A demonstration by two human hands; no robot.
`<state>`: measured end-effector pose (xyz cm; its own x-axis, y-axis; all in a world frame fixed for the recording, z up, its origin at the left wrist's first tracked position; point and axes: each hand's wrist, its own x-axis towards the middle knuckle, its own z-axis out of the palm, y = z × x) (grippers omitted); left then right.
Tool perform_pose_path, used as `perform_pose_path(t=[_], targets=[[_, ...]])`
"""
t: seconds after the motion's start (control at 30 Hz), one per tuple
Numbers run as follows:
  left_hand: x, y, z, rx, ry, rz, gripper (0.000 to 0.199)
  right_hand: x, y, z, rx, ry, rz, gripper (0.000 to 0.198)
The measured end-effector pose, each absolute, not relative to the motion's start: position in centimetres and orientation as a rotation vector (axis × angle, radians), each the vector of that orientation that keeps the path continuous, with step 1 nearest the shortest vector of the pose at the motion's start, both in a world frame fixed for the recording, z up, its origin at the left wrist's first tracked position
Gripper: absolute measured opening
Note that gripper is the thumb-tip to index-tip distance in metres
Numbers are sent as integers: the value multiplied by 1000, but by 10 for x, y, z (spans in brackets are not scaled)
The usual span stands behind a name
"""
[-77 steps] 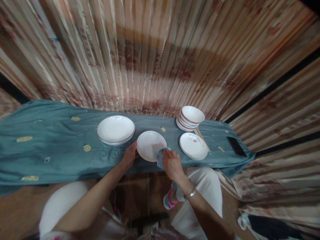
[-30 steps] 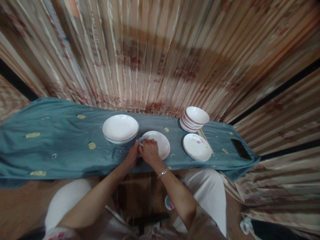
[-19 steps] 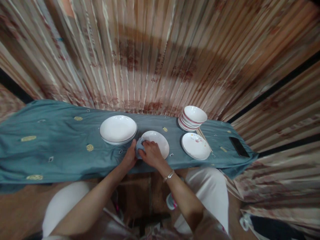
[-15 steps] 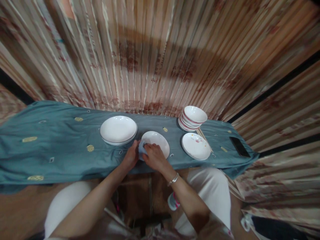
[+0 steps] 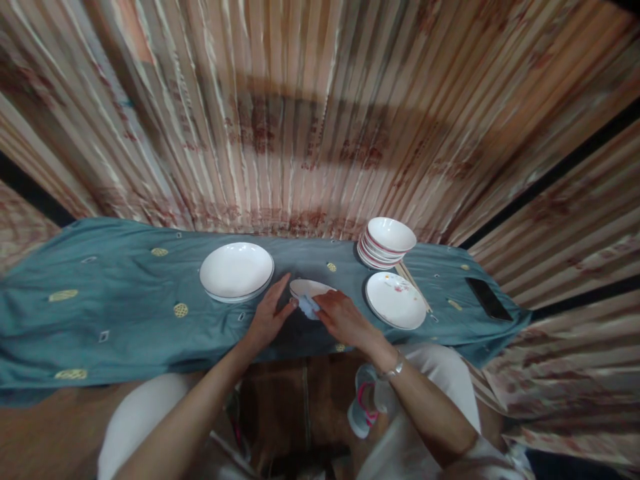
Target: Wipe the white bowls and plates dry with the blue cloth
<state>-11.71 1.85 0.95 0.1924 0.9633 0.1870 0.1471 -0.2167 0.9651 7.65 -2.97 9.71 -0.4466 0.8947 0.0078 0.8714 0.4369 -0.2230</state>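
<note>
A white plate (image 5: 311, 287) is tilted up between my hands, in the middle of the table's near side. My right hand (image 5: 345, 321) is closed on a light blue cloth (image 5: 308, 307), which lies against the plate's near rim. Whether those fingers also grip the rim is hidden. To the left of the plate, my left hand (image 5: 270, 315) has its thumb and fingers apart; the thumb tip is close to the cloth. Beyond my left hand is a stack of larger white plates (image 5: 237, 269).
On the right stand a stack of red-rimmed bowls (image 5: 391, 235) and some flower-patterned plates (image 5: 397, 300), with chopsticks (image 5: 414, 283) beside them. A dark phone (image 5: 487, 298) lies near the right end of the teal tablecloth (image 5: 135, 300). Curtains (image 5: 295, 120) hang behind.
The plate has gone from facing up to a steeper tilt. My left hand has come off the cloth and opened. My right hand has shifted right, still with the cloth.
</note>
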Motion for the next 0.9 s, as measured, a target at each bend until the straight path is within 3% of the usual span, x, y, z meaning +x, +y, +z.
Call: perform_pose_path(t=[0.13, 0.43, 0.6, 0.9], targets=[[-112, 32, 9, 1954, 952, 1029, 42, 97, -21, 103, -1485, -2544, 377, 16], [-90, 44, 34, 1872, 1042, 947, 22, 129, 7, 110, -1287, -2383, 598, 15], [-79, 43, 46, 1758, 1178, 976, 27, 143, 22, 106, -1191, -1901, 757, 30], [-69, 54, 46, 1152, 1139, 1210, 39, 164, 27, 105, -1228, -1431, 386, 39]])
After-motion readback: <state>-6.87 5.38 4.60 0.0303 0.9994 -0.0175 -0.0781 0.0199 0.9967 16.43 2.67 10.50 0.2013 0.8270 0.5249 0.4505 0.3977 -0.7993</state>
